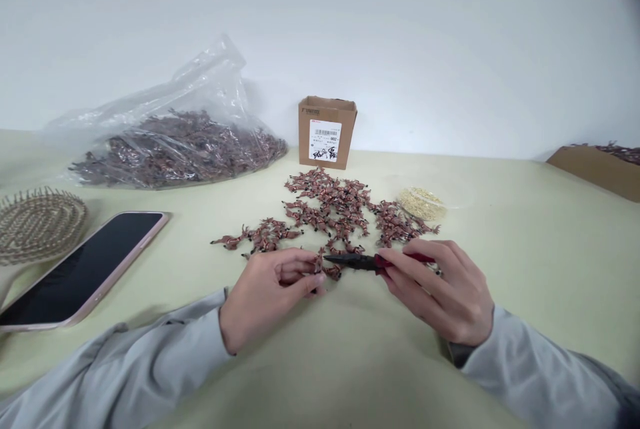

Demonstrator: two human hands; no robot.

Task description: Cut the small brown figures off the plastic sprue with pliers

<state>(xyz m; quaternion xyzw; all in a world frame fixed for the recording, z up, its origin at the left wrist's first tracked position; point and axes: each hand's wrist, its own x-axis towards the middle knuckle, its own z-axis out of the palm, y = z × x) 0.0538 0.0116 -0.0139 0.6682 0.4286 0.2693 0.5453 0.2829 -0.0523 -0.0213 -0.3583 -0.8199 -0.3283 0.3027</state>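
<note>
1. Head view, left of the pair of hands: the left hand (pixel 280 285) has its thumb and fingers closed in a pinch on one small brown figure (pixel 319 261), which stands up from the fingertips near the middle of the scene.
2. Head view, right: the right hand (pixel 445 285) is curled around the red handles of the pliers (pixel 353 261). Their black nose points left and looks closed, its tip just beside the figure; whether the two touch, I cannot tell.
3. Both wrists come out of grey sleeves (pixel 150 355) at the near side.
4. Just beyond the hands, a loose pile (pixel 335 205) of similar brown figures spreads over the pale green counter (pixel 550 269), reaching far to the foot of an upright box (pixel 325 132) with a white label.
5. At the pile's right edge lie small golden bits (pixel 421 203) in clear plastic.
6. Far left, a clear bag (pixel 185 129) full of brown pieces rests against the wall (pixel 425 49).
7. Near left, a phone (pixel 80 272) lies dark screen up, beside a brush (pixel 43 225) with its bristles upward.
8. Far right, a carton (pixel 595 172) containing brown pieces is cut off by the edge of the view.
</note>
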